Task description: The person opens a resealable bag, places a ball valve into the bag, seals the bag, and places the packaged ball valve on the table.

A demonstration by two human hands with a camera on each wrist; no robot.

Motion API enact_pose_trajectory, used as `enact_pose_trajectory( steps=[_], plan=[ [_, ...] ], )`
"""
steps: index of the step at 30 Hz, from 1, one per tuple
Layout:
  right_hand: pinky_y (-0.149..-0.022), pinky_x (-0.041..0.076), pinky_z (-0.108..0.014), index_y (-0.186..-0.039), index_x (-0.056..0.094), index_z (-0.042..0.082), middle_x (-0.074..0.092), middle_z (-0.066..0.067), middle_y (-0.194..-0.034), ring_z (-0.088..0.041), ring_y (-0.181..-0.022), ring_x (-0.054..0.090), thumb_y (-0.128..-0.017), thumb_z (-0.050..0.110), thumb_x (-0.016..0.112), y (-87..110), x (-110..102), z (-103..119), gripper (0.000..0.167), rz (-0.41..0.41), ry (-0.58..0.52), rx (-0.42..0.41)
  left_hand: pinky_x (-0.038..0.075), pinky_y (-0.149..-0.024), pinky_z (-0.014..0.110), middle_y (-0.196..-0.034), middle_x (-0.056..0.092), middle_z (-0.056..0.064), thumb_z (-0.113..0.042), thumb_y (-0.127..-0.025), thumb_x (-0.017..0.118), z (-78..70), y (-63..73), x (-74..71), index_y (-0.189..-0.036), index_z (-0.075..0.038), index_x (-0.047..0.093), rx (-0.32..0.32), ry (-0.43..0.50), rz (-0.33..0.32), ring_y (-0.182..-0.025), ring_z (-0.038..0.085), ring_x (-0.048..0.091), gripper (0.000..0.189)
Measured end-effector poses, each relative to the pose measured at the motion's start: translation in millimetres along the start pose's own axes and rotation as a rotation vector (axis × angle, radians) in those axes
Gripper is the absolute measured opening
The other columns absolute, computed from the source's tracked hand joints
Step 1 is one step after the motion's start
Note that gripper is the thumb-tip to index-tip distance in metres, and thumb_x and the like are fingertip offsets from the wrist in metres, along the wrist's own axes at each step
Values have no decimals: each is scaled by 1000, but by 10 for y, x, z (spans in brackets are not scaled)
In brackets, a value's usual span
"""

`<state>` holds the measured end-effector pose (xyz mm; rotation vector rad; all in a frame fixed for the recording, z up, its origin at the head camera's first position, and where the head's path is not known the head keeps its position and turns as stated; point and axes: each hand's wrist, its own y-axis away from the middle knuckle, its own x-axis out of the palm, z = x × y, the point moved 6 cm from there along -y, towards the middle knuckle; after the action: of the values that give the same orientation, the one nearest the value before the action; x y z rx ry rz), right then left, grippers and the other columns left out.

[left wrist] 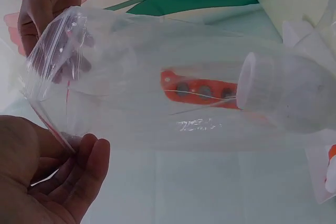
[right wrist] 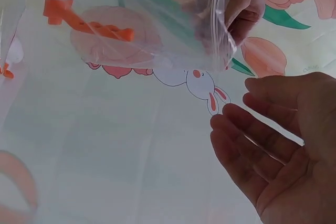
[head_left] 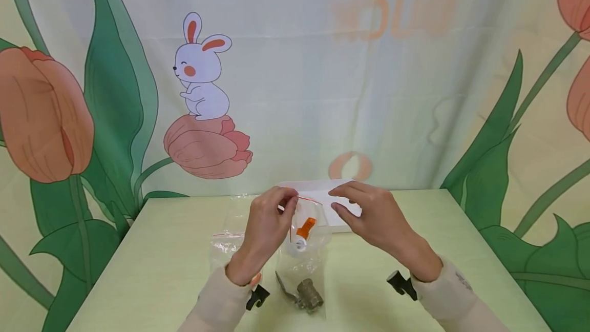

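Note:
In the head view my left hand (head_left: pixel 269 222) pinches the zip edge of a clear zip bag (head_left: pixel 317 213) between thumb and fingers. Inside the bag is a white fitting (left wrist: pixel 294 93) with a flat orange handle (left wrist: pixel 202 92), which looks like a plastic valve. To the right of the bag my right hand (head_left: pixel 373 214) is held up with fingers apart and nothing between them. The right wrist view shows a gap between these fingertips and the bag mouth. Below, a metal ball valve (head_left: pixel 310 295) with a lever lies on the table with clear plastic about it.
A white tray (head_left: pixel 341 191) stands behind the hands, at the back of the table (head_left: pixel 152 265). Another clear zip bag (head_left: pixel 225 247) lies left of my left wrist. A printed curtain (head_left: pixel 295 91) hangs behind the table.

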<state>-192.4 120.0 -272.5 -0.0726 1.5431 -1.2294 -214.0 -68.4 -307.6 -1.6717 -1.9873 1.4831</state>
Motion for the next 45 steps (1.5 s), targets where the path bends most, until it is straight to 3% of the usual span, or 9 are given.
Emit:
enact_pose_trajectory(
  steps=[11,16,20,25,30,33,41,45],
  plan=[
    [-81,58,-30,-113,71,14,72,3,-110,-14,-102,68,-78,17,83,20,81,-25,37,114,-102,-85,54,-57,18,-79,69,4,0,-87,70,-49,-41,-23,-92,-4,72,-23,40,64,-69,12,65,6],
    [-77,57,-29,-118,70,14,71,2,-113,-14,-102,68,-76,16,85,29,103,11,44,124,-109,-139,53,-56,17,-78,68,3,0,-87,71,-57,-39,-24,-92,-5,71,-29,56,76,-68,11,64,7],
    [-77,58,-30,-118,70,11,71,1,-114,-16,-103,68,-77,17,84,26,119,21,43,113,-100,-136,53,-56,17,-78,69,4,0,-87,70,-50,-39,-28,-92,-4,71,-37,69,75,-67,11,64,6],
    [-78,58,-32,-112,71,12,72,2,-108,-15,-98,69,-80,18,81,88,89,7,33,25,-69,-46,56,-58,19,-76,70,6,0,-88,68,-6,-43,-39,-90,-2,71,-85,85,50,-64,12,66,4],
    [-64,54,-27,-91,72,13,72,4,-84,-11,-77,67,-83,15,76,218,-13,71,9,-178,-45,75,56,-60,21,-74,71,7,-1,-88,66,44,-47,-64,-87,-2,71,-131,80,16,-63,13,66,5],
    [-57,50,-24,-82,70,14,69,6,-75,-8,-67,64,-83,16,74,315,-11,167,5,-248,-38,107,56,-60,20,-72,71,6,-1,-88,64,61,-47,-76,-85,-2,71,-149,81,-5,-62,12,65,7],
    [-52,44,-14,-75,68,20,64,11,-67,-2,-58,56,-84,27,75,477,158,399,14,-304,-20,85,53,-58,23,-67,70,5,-3,-86,63,114,-55,-99,-83,-3,71,-232,74,-89,-60,12,65,9],
    [-50,41,-14,-75,69,21,65,12,-66,0,-55,56,-81,31,77,511,279,437,15,-283,20,114,52,-57,22,-68,70,6,-6,-86,63,142,-60,-98,-84,-3,71,-275,84,-110,-60,13,65,8]
  ],
)
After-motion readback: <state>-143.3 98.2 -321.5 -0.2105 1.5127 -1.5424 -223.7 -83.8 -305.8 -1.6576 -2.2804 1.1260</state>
